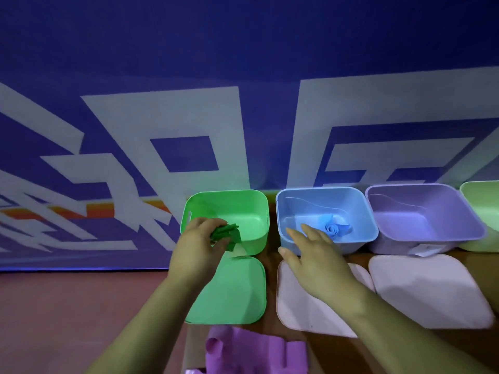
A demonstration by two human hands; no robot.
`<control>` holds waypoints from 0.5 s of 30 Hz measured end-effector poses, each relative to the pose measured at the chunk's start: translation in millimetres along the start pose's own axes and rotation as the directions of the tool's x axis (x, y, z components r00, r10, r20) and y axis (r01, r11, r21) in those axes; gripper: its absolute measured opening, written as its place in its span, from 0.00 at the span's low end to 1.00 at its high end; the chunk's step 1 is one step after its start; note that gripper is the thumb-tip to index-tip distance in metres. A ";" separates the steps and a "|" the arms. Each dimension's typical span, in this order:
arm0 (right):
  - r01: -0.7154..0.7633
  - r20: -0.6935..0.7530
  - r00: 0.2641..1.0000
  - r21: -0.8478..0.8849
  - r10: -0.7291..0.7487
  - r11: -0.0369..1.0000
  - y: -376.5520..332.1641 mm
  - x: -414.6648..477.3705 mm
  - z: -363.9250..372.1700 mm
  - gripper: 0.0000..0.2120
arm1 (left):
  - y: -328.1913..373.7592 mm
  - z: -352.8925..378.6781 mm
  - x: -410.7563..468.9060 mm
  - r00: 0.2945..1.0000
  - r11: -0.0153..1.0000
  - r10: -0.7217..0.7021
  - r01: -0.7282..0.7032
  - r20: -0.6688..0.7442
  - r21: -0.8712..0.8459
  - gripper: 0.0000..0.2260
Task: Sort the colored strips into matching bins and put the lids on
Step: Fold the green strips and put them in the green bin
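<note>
Four smooth plastic bins with rounded corners and sloping walls stand in a row across the middle right of the frame. The green bin (237,211) is leftmost, then the blue bin (324,201), the purple bin (421,206), and a pale green bin (483,211) cut off by the right edge. All four are open.

Flat, rounded-square lids lie just below the bins. A green lid (232,295) sits under the green bin, a pale pinkish lid (302,303) under the blue one, and a second pale lid (429,290) under the purple one. Their surfaces look matte.

The left hand (198,247) is clenched on a bunch of dark green strips (226,233), thin and crumpled like soft foam or paper. The bunch is pinched between thumb and fingers at the near left rim of the green bin, partly over its inside.

The right hand (313,255) is open and holds nothing, fingers spread flat. Its fingertips overlap the near left corner of the blue bin. Inside that bin, just beyond the fingertips, lie curled blue strips (333,228), one rolled into a spiral.

At the bottom centre, purple strips (251,352) lie in a loose heap, wide and bendy, one curled into a tube. They are well below both hands.

A blue banner (162,130) with white block shapes fills the upper frame behind the bins.
</note>
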State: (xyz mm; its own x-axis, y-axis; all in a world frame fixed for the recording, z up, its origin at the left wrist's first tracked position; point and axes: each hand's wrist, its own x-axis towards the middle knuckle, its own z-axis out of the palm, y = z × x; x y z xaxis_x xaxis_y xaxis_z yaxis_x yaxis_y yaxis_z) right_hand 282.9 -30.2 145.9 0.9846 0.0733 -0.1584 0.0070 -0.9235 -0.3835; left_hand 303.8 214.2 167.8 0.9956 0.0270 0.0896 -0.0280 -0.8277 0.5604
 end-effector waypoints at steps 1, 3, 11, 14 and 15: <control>-0.032 0.014 0.999 -0.060 0.032 0.998 1.6 9.7 10.0 0.30 | -6.3 7.3 13.5 1.000 1.000 0.008 -0.009 0.028 0.030 0.15; -0.093 0.035 0.994 -0.152 0.100 0.984 7.1 26.3 28.9 0.33 | -15.4 21.7 40.7 0.996 0.994 0.022 -0.031 0.088 0.102 0.16; -0.173 0.007 0.983 -0.296 0.184 0.939 29.3 54.0 70.2 0.33 | -38.2 99.7 122.8 0.866 0.907 0.139 -0.306 0.481 0.289 0.16; -0.180 -0.026 0.983 -0.289 0.180 0.940 32.7 56.9 74.1 0.29 | -42.1 126.7 137.7 0.778 0.881 0.100 -0.358 0.621 0.307 0.18; -0.180 -0.041 0.984 -0.287 0.175 0.941 34.3 58.0 75.6 0.28 | -43.1 133.9 141.4 0.752 0.875 0.084 -0.370 0.653 0.313 0.20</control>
State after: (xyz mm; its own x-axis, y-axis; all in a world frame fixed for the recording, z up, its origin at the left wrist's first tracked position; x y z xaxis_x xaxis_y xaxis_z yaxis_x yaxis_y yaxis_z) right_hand 327.1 -29.3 54.8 0.9769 -0.1051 -0.1861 -0.1202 -0.9902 -0.0716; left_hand 457.8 178.6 46.1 0.8050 -0.4157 -0.4233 -0.3647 -0.9095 0.1996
